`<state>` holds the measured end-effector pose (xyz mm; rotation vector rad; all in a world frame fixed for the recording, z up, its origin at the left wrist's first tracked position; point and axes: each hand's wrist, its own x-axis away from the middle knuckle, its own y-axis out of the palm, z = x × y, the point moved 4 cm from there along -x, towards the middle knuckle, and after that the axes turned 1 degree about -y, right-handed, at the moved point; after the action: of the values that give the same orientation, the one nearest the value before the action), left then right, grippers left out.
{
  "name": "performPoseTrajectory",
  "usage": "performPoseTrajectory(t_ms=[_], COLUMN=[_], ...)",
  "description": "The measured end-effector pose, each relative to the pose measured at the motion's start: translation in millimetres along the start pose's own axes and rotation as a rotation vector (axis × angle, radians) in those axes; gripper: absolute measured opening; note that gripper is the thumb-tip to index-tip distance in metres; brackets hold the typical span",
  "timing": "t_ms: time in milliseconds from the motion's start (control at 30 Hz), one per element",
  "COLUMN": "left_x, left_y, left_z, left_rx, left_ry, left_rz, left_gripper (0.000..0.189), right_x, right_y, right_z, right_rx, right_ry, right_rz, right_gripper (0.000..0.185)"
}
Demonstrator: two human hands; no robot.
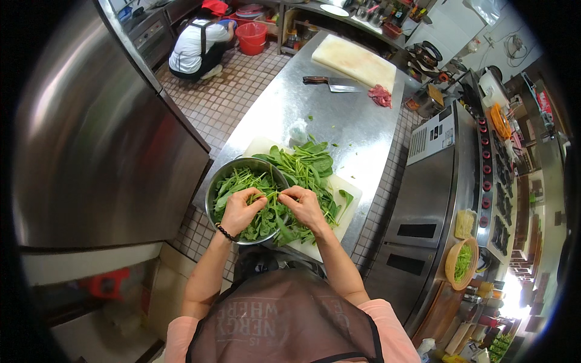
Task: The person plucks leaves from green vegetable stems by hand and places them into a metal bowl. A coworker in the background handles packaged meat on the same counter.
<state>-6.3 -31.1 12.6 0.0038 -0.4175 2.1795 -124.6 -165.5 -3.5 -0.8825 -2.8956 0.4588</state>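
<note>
Both my hands meet over a round stainless steel bowl point(209, 199) heaped with leafy greens point(236, 179). Green stems are pinched between thumb and fingers of my left hand point(243, 209), which has a dark beaded bracelet at the wrist. My right hand point(305, 206) grips the same small bunch of stems from the other side, above the bowl's right rim. To the right of the bowl, a loose pile of whole greens point(308, 165) covers much of a white cutting board point(349, 195). One single leaf point(346, 199) lies apart near the board's right edge.
Farther along the steel table point(272, 109) are a crumpled plastic bag point(298, 131), a cleaver point(338, 85), raw meat point(380, 96) and a thick cutting board point(356, 59). A person point(199, 45) squats by a red bucket point(252, 38). A steel refrigerator point(100, 136) stands left; stoves point(499, 195) line the right.
</note>
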Motion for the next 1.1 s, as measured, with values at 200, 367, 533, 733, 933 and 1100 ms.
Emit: performPoseTrajectory(t_ms=[200,367,533,733,933,1100], left_x=[8,7,9,10,11,8], left_y=[-23,-28,-15,-14,-8,3], left_z=[-4,-9,-3,2,3,-7], left_rx=[-0.027,0.076,0.019,0.005,-0.181,0.22], left_ry=[-0.025,-0.053,-0.008,0.013,0.096,-0.148], left_rz=[0.122,0.114,0.075,0.046,-0.072,-0.348], left_gripper=[0.014,0.014,0.014,0.018,0.018,0.018], right_x=[-12,-22,-16,-9,-4,-1], right_y=[-16,8,28,21,20,11], right_z=[13,-1,-15,-31,-31,-21], right_rx=[-0.153,0.053,-0.111,0.115,0.331,0.221], right_ry=[0.202,0.033,-0.019,-0.232,-0.376,-0.229], right_rz=[0.147,-0.036,-0.063,-0.134,-0.145,-0.213], right_gripper=[0.02,0.032,0.021,0.015,0.012,0.012])
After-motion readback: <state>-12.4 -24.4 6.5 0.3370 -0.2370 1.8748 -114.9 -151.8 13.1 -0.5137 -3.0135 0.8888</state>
